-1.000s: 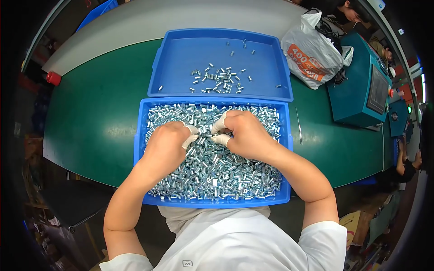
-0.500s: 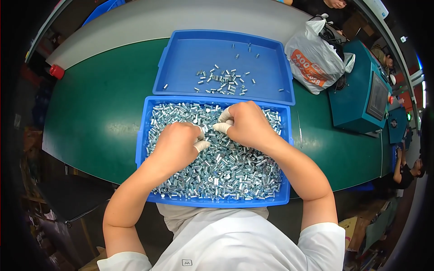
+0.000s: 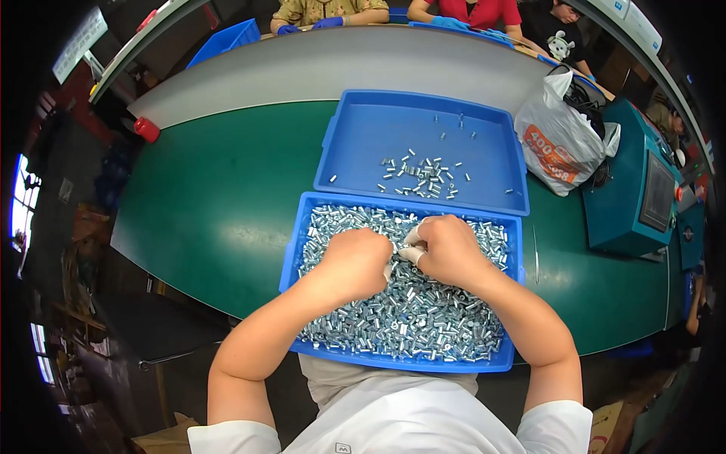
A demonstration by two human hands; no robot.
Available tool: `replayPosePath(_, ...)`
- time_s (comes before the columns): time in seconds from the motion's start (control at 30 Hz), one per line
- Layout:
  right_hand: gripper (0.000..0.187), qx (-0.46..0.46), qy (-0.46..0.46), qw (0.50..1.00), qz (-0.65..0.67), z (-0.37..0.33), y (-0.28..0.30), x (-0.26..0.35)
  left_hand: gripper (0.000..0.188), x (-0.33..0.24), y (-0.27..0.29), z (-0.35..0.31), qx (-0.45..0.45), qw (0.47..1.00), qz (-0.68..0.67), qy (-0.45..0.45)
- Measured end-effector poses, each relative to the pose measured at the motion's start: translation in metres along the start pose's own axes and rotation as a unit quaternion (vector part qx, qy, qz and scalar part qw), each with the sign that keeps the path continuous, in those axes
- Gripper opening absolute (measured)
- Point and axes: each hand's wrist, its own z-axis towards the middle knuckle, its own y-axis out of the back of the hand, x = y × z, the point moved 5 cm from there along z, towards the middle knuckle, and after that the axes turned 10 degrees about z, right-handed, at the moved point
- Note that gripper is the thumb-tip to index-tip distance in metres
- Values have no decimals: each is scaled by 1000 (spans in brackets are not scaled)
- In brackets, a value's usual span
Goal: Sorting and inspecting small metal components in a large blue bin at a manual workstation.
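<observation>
A blue tray [image 3: 289, 261] in front of me is filled with small silver cylindrical metal fasteners [image 3: 423, 321]. Over its upper middle, my left hand [image 3: 359, 261] is curled closed; white finger covers show at its tips, but most of its fingertips are hidden. Close beside it, my right hand [image 3: 446, 246] has thumb and forefinger, also in white covers, brought together in a pinch. Whatever sits between the fingers of either hand is too small or hidden to make out. Behind lies a second blue tray [image 3: 363, 144] with a loose cluster of the same fasteners [image 3: 427, 178].
On the green table [image 3: 204, 204] are a red container [image 3: 147, 129], a thin metal rod [image 3: 536, 253], a white plastic bag [image 3: 556, 144] and a teal machine with a screen [image 3: 628, 193]. Beyond the grey partition [image 3: 423, 64], several people work, some with gloved hands [image 3: 329, 23].
The view has tilted up and shifted, so the trays appear lower and farther right, and people across the partition show. My hands are closer together; the left fingertips are more hidden.
</observation>
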Motion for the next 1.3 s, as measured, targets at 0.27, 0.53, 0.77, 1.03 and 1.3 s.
replayPosePath(0.27,17,-95,133,973,160,-17,17,-7,11,1,7,-8,-54,997,15,-45)
replayPosePath(0.53,14,-30,-34,923,381,-40,17,-18,16,1,26,-12,-174,920,-352,3)
replayPosePath(0.77,19,-19,-81,831,550,-45,0,-25,21,-8,-11,-3,-124,810,-573,17)
replayPosePath(1.03,20,-27,-81,822,563,-50,8,-26,25,-15,-25,-3,-127,754,-645,-18)
replayPosePath(1.3,20,6,-79,826,558,-55,3,-23,22,-14,-23,-15,-88,751,-655,-3)
